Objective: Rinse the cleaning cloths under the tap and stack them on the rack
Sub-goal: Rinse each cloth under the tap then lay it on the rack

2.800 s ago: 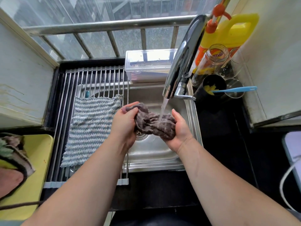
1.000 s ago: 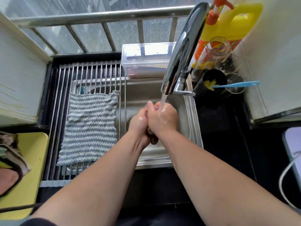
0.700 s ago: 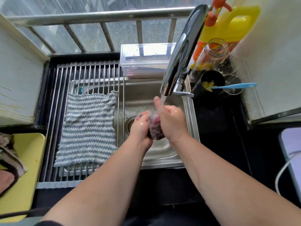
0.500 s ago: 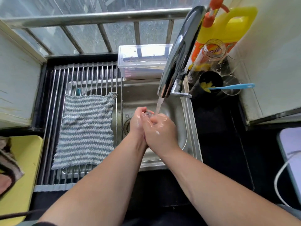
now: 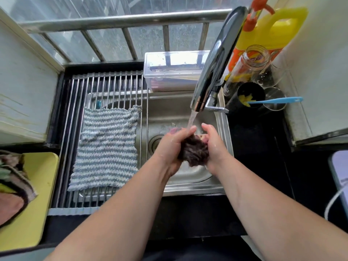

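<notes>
Left hand (image 5: pixel 173 146) and right hand (image 5: pixel 214 147) both curled round bunched dark cloth (image 5: pixel 194 151), held under stream from tap (image 5: pixel 212 72) at 12 o'clock. Striped cloth (image 5: pixel 107 147) lay flat on rack (image 5: pixel 75 110) at 9 o'clock: one apparently done. Left to do: wring, stack. Further cloths (image 5: pixel 13 176) waited on yellow tray (image 5: pixel 41 185), 8 o'clock.

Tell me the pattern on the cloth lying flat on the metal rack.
The flat cloth has wavy horizontal stripes of pale blue and grey, seen clearly in the head view.

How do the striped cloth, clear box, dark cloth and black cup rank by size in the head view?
Largest: striped cloth.
Next: clear box.
Then dark cloth and black cup, which look about alike; the cloth is bunched and partly hidden, so unranked.
</notes>
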